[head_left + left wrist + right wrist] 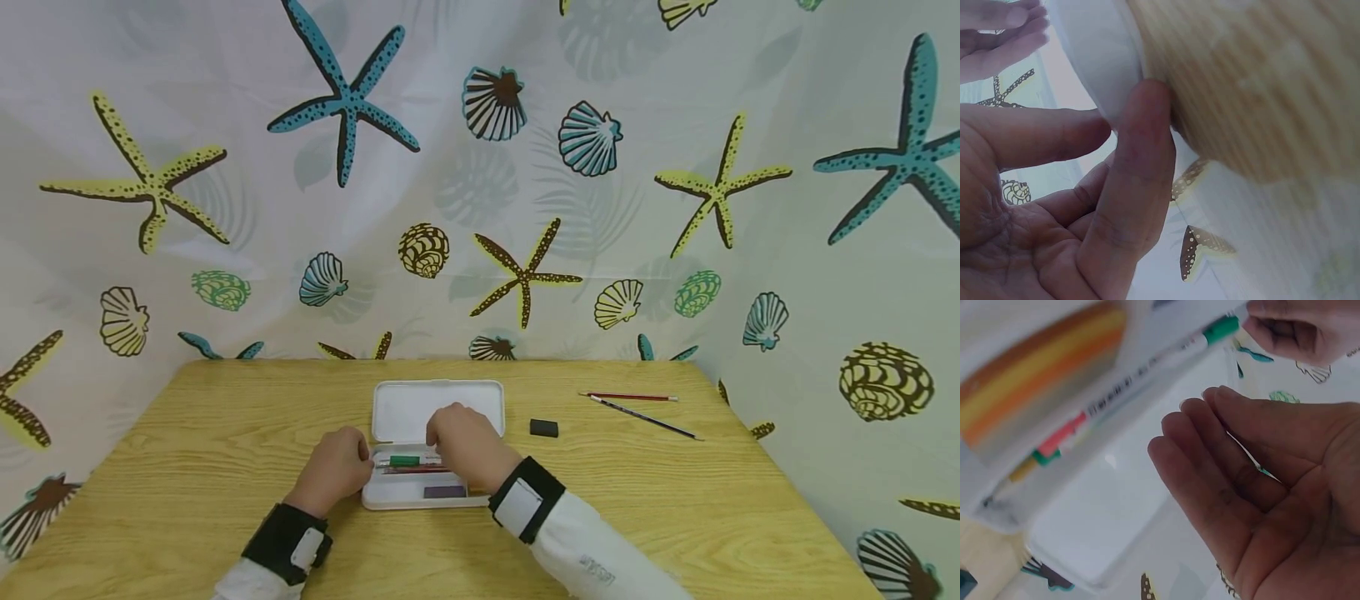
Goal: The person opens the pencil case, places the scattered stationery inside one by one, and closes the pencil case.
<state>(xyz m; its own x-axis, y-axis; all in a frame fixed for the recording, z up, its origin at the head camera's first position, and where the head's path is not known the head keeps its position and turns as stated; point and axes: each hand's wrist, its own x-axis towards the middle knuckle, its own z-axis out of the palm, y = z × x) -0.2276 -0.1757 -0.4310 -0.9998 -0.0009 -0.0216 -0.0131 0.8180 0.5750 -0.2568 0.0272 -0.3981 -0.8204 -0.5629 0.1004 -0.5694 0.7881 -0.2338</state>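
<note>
A white pencil case (397, 503) lies with its hinged lid (412, 400) folded back. At its left end my left hand (336, 467) pinches the wall between thumb and index finger; the left wrist view shows the white edge (1100, 50) at the fingertips. My right hand (472, 446) hovers over the case's right half with loosely bent fingers and nothing between them. Inside the case are a marker with a green cap (1221, 330), a thin red pencil (420, 470), a purple block (445, 492) and a yellow, orange and brown striped part (1054, 375).
Right of the case, a black eraser-like block (543, 428) lies on the wooden table (247, 433). Farther right are a red pencil (633, 397) and a dark pencil (648, 419), their ends close together. Cloth printed with starfish and shells (525, 192) hangs behind the table.
</note>
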